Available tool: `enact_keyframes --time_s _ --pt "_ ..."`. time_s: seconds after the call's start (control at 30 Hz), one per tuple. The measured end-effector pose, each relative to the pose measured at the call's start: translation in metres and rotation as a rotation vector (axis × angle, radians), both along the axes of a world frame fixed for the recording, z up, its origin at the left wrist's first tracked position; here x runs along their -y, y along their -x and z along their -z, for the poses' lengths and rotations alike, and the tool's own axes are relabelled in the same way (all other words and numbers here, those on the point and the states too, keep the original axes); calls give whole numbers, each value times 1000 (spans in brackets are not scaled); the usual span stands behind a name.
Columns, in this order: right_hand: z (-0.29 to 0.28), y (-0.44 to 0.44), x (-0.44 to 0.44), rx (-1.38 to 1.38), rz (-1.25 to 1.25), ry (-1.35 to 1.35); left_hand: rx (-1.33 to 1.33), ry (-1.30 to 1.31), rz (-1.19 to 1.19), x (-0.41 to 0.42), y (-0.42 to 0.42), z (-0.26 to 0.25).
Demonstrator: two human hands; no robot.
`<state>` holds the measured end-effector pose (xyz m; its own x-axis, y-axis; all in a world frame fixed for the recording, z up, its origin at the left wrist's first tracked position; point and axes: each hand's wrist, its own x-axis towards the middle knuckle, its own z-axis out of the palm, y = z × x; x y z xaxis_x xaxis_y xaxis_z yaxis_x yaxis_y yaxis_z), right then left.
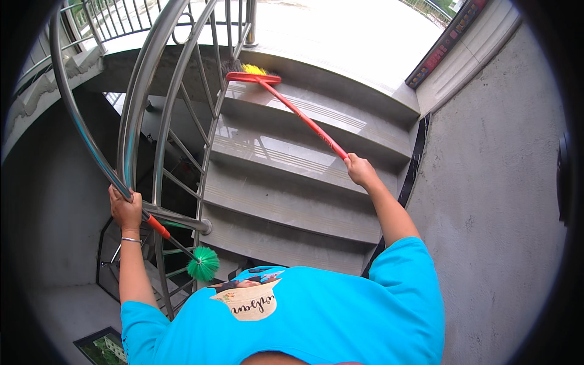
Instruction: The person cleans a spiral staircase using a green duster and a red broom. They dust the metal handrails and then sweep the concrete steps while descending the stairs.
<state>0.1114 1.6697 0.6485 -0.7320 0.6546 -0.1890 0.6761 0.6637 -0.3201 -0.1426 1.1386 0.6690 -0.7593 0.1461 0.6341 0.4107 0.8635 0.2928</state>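
My right hand [360, 169] is closed around the red handle of a broom [301, 114]. The broom's red head with black and yellow bristles rests at the left end of an upper stair step [292, 98], beside the railing. At the left, my left hand [126, 207] grips the curved stainless steel handrail [84, 132]. A round brush with green bristles [203, 263] and an orange collar on its pole extends down from beneath that hand. Whether the hand also holds the pole is hard to tell, since the fingers' far side is hidden.
Grey tiled steps rise between the metal railing [166, 132] on the left and a grey plastered wall [492, 182] on the right. Beyond the railing, the stairwell drops to lower stairs. A bright landing [328, 32] lies at the top, with a dark printed panel [445, 43] beside it.
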Motion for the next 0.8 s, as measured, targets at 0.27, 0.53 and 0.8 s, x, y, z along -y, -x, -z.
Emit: enact_keyframes --time_s 0.27,0.53,0.8 --pt "5 -109 -21 4 113 37 27 26 -40 -2 -4 -4" --pt "-68 -151 30 -143 -19 -32 28 -15 -27 -4 -8 -5" --pt "-58 88 -15 151 -342 -378 34 -9 -30 -6 -2 -4"
